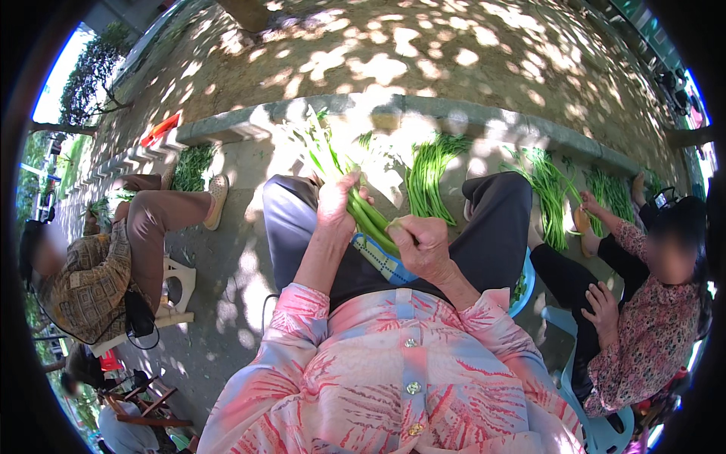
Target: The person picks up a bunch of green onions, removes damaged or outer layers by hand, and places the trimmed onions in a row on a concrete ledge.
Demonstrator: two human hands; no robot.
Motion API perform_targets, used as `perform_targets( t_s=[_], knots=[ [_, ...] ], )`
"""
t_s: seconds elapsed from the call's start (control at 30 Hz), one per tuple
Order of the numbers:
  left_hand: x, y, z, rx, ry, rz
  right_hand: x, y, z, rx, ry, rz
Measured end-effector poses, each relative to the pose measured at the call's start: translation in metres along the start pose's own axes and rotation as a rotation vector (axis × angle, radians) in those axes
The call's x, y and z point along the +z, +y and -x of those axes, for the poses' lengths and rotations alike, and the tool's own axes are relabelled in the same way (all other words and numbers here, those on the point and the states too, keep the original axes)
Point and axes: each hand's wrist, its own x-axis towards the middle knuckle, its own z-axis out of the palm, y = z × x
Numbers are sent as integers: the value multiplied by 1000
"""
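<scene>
A bunch of long green vegetable stalks (368, 214) slants across my lap, its leafy end pointing up and away. My left hand (338, 201) is wrapped around its middle. At the lower, cut end, my right hand (421, 248) has its fingers curled, with thumb and forefinger pinching at the stalk ends. Beneath the bunch, between my thighs, shows a blue and pale patterned piece (383, 262), perhaps cloth or a seat cover. On the pavement beyond my knees lies another bundle of green stalks (426, 184), partly in bright sun.
A stone kerb (448, 110) runs across ahead, with bare soil behind it. More greens (547, 198) lie to the right, near a seated person (646, 323) holding a stem. A light-blue basin (528, 284) stands by my right thigh. Another person (96, 272) sits at left.
</scene>
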Motion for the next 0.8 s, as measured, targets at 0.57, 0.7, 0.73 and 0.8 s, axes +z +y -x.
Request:
perform_targets(
  t_s=[0.57, 0.7, 0.73, 0.8],
  knots=[
    [22, -25, 29, -30, -207, -250, -14, 31, 6, 802, -41, -743],
    [20, -27, 26, -20, -240, -284, -13, 35, 2, 755, -56, -682],
    [20, -27, 26, -14, -240, -279, -14, 35, 1, 736, -59, -673],
    [17, -26, 24, -36, -223, -264, -14, 34, 0, 709, -99, -589]
  ],
)
